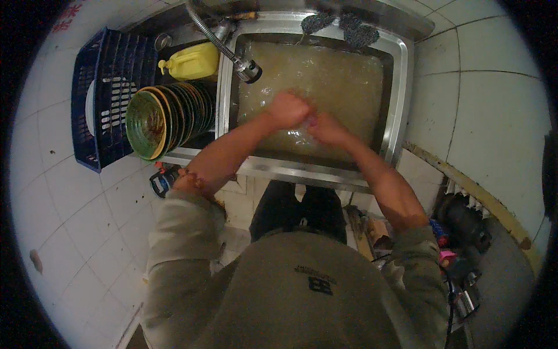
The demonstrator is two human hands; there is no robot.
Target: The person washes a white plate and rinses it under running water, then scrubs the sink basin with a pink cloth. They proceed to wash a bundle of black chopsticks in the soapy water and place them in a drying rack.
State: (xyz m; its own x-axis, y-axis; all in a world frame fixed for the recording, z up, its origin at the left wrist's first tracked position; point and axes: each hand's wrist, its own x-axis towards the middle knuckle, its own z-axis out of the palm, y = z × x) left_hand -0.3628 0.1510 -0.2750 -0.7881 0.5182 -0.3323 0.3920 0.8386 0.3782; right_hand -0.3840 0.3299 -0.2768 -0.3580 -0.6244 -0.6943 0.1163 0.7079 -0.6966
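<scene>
Cloudy water (335,83) fills a stainless steel sink (399,96) in front of me. My left hand (290,109) is curled above the water, knuckles up. My right hand (329,128) meets it from the right, fingers bent. They touch or nearly touch at the fingertips. Both are blurred, and whether anything small is between them is hidden. A faucet spray head (248,71) on a flexible metal hose (207,28) hangs over the sink's left side, beyond my left hand.
Left of the sink, a tall stack of green plates (148,124) leans sideways by a blue plastic basket (117,56). Behind it lies a yellow plastic jug (194,61). Several steel wool scourers (359,32) rest on the sink's back rim. A tiled wall (436,100) rises at right.
</scene>
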